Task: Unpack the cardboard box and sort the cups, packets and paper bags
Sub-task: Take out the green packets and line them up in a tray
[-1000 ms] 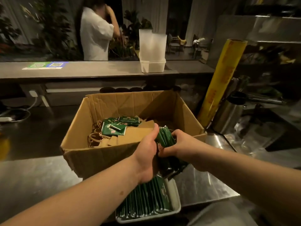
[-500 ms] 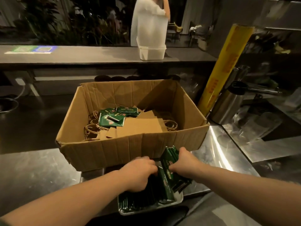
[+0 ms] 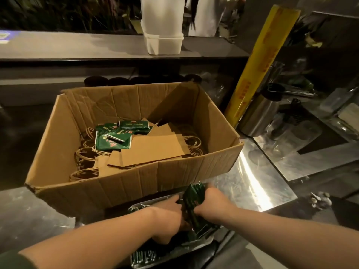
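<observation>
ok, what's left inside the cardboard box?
In the brown cardboard box: a few loose green packets on flat brown paper bags with twine handles. Anything beneath the bags is covered.

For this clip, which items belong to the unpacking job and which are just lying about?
Job:
- cardboard box
- loose green packets in it
- paper bags
- packet bundle held by left hand and right hand
- tray

Lying about:
- yellow roll
- white container
- steel jug
</observation>
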A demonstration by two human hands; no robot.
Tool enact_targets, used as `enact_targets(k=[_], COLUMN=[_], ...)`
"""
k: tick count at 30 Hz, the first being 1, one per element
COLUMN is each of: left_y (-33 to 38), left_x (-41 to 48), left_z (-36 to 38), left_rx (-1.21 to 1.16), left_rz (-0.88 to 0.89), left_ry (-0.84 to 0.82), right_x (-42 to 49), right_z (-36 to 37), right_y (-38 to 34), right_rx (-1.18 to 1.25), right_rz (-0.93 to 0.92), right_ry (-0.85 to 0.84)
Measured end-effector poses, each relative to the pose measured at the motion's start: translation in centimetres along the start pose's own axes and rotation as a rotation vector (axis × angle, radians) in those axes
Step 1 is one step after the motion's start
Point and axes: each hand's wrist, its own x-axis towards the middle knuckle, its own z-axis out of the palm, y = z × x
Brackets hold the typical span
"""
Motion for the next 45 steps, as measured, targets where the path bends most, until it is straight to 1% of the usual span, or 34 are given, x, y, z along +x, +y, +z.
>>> enact_targets(k=[3,6,9,12,14,16,19,21,24,26,29,31,34,37,42,45], left_y=[-1.0,-1.1,-1.4,-2.0,-2.3,-2.6,-3.1,-3.3,-2.8,-2.4,-1.9,-1.6,-1.2,-0.9,-0.2,-1.5], left_x=[0.3,0.3,0.1,-0.6,-1.6,-2.7,-3.4,-3.6,-3.4,-3.2,-2.9,-2.8,-3.2,-4.2,-7.7,-11.3], left_z=[1.0,0.5,0.5,1.6,2.3,2.6,2.9,2.9,2.1,1.4,0.7,0.3,-0.4,-1.5,-5.9,-9.0], left_rx=[0.182,0.203,0.113,-0.014,-0.13,-0.209,-0.16,-0.135,-0.11,-0.12,-0.113,-0.071,0.017,-0.031,-0.192,-0.339], left_rz=[0.041,0.054,0.045,0.07,0.079,0.041,-0.05,-0.104,-0.12,-0.118,-0.136,-0.154,-0.157,-0.163,-0.26,-0.337], left_ry=[-0.024,-0.04,0.022,0.189,0.306,0.354,0.408,0.425,0.408,0.332,0.273,0.238,0.186,0.201,0.341,0.549], right_x=[0.3,0.1,-0.1,-0.2,0.0,0.1,0.1,0.1,-0.1,-0.2,0.0,0.0,-0.5,-1.4,-2.8,-3.7], right_z=[0.4,1.1,2.6,4.0,4.4,4.7,4.8,4.8,4.3,3.9,3.2,2.8,1.9,-0.2,-5.1,-9.3], right_y=[-0.3,-0.8,-1.1,-1.0,-1.0,-1.1,-1.3,-1.4,-1.6,-1.6,-1.3,-1.1,-1.8,-3.6,-8.2,-12.4], right_rx=[-0.045,-0.122,-0.145,-0.162,-0.102,-0.033,0.058,0.056,-0.15,-0.243,-0.229,-0.224,-0.328,-0.39,-0.331,-0.308], right_rz=[-0.016,-0.07,-0.096,-0.094,-0.077,-0.051,-0.056,-0.087,-0.144,-0.173,-0.169,-0.154,-0.203,-0.247,-0.357,-0.477], right_ry=[0.012,0.059,0.058,0.021,-0.006,-0.061,-0.113,-0.13,-0.178,-0.22,-0.259,-0.253,-0.26,-0.313,-0.287,-0.27])
